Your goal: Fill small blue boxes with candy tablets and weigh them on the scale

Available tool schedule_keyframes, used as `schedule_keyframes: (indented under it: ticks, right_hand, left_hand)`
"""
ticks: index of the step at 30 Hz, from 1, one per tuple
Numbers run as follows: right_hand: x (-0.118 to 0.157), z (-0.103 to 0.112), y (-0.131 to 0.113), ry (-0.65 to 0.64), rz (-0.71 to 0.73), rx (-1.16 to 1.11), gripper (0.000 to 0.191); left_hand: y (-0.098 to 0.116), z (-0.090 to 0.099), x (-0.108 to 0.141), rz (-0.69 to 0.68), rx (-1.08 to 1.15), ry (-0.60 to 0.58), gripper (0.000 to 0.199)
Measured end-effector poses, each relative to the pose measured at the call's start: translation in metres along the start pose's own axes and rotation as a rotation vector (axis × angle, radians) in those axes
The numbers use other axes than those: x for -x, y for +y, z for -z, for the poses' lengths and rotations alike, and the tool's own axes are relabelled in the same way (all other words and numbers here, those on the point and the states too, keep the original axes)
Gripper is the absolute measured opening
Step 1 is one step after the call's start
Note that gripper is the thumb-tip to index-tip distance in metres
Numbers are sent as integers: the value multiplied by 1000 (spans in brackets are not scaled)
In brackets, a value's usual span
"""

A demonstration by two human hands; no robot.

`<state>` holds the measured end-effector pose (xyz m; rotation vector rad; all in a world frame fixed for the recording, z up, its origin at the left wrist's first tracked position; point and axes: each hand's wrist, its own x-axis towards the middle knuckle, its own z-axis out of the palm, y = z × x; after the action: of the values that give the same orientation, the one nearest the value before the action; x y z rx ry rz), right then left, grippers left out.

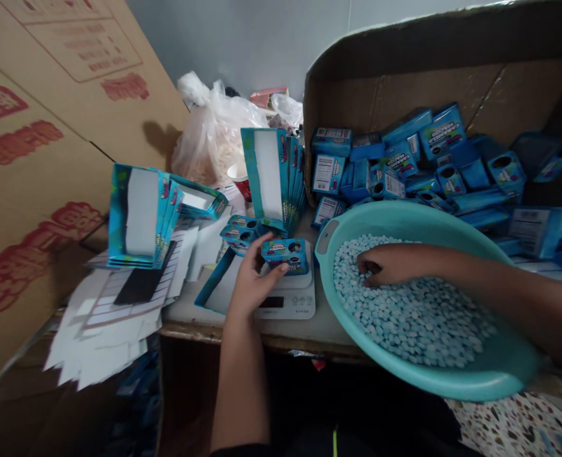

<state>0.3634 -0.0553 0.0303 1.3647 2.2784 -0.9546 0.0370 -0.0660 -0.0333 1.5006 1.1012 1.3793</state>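
My left hand (pixel 256 277) has its thumb and fingers around a small blue candy box (pixel 286 255), which sits on a white kitchen scale (pixel 302 304). A dark round hole shows in the box's top. My right hand (pixel 389 263) is in a turquoise basin (pixel 390 343), fingers curled down into pale blue candies (pixel 418 317); its fingertips are partly hidden. Just left of the scale, more small boxes (pixel 240 232) with holes stand at the end of an open blue display tray (pixel 216 282), partly behind my left hand.
A large carton (pixel 366 95) full of small blue boxes (pixel 399 158) stands behind the basin. Nested display trays (pixel 266 171) and another stack (pixel 138 216) stand at the back and left. White paper sheets (pixel 104 336) overhang the table edge. A paper cup (pixel 239 178) and plastic bag (pixel 218 127) are behind.
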Motion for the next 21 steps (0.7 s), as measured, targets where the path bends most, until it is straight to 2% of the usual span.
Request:
schedule_keyframes:
  ticks: [2, 4, 5, 7, 9, 10, 13, 16, 19, 21]
  right_hand:
    - [0, 1, -1, 5, -3, 5, 25]
    - [1, 2, -2, 4, -3, 2, 25]
    - [1, 2, -1, 5, -2, 0, 27]
    - [1, 2, 0, 10, 2, 2, 30]
    - [2, 2, 1, 13, 17, 1, 32]
    - [2, 2, 2, 13, 25, 0, 32]
    - [2, 3, 3, 20, 44, -13, 32]
    - [2, 4, 3, 18, 44, -36, 32]
    - [3, 6, 2, 1, 39, -48, 32]
    - [4, 7, 3, 8, 51, -53, 33]
  left_hand:
    - [15, -12, 2, -15, -158, 27, 66]
    - [38, -22, 2, -164, -342, 64, 55]
    - [51, -26, 1, -258, -440, 29, 50]
    - [74, -32, -2, -413, -627, -145, 47]
    - [92, -35, -8, -519, -784, -296, 52]
    - [97, -37, -10, -563, -849, -325, 57]
    - [102, -43, -18, -655, -945, -400, 66]
    - [98, -48, -25, -664, -904, -430, 68]
    - [86, -43, -25, -610, -820, -361, 59]
    - [73, -32, -19, -533, -717, -267, 50]
